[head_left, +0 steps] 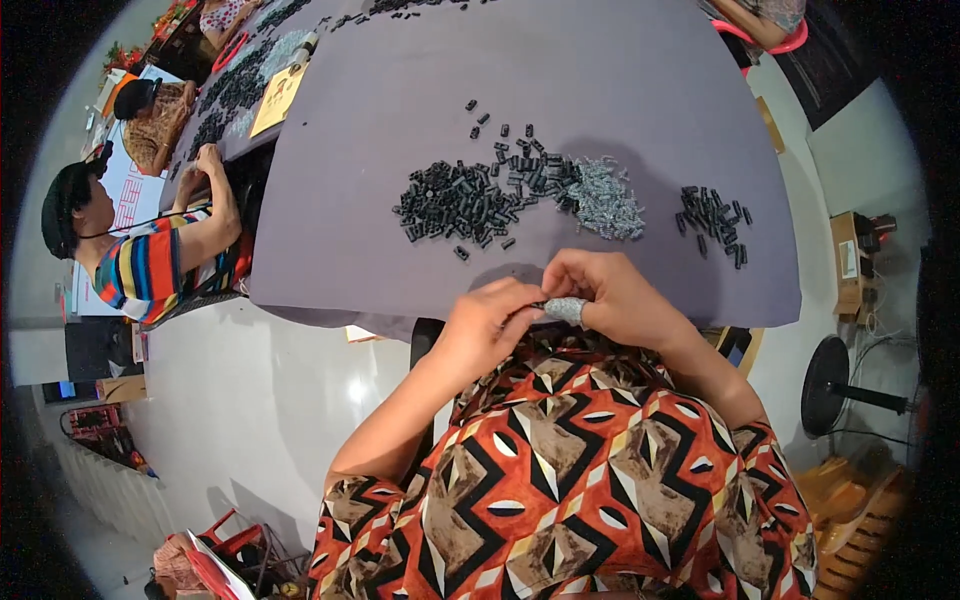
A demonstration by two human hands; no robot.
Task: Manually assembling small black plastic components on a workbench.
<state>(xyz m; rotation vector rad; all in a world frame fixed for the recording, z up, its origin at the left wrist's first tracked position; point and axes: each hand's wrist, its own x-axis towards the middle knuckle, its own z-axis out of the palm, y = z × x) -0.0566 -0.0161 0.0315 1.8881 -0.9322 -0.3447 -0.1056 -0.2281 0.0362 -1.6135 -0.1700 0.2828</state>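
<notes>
My left hand (pixel 490 325) and my right hand (pixel 622 298) meet at the table's near edge, close to my body. Fingers and thumb of each hand are pinched together around a small dark piece, mostly hidden between the fingertips. A whitish-grey wrap (pixel 565 309) covers a digit of my right hand. Beyond the hands lies a large heap of short black cylindrical parts (pixel 450 203). Touching its right side is a pile of small clear or silvery pieces (pixel 608 200). Farther right, a smaller group of black cylindrical parts (pixel 712 222) lies apart.
A grey-purple cloth covers the table (pixel 340 200). At the left, a person in a striped shirt (pixel 170 255) works near more black and clear parts. A yellow card (pixel 280 100) lies at the table's left side. A black fan (pixel 828 385) stands at the right.
</notes>
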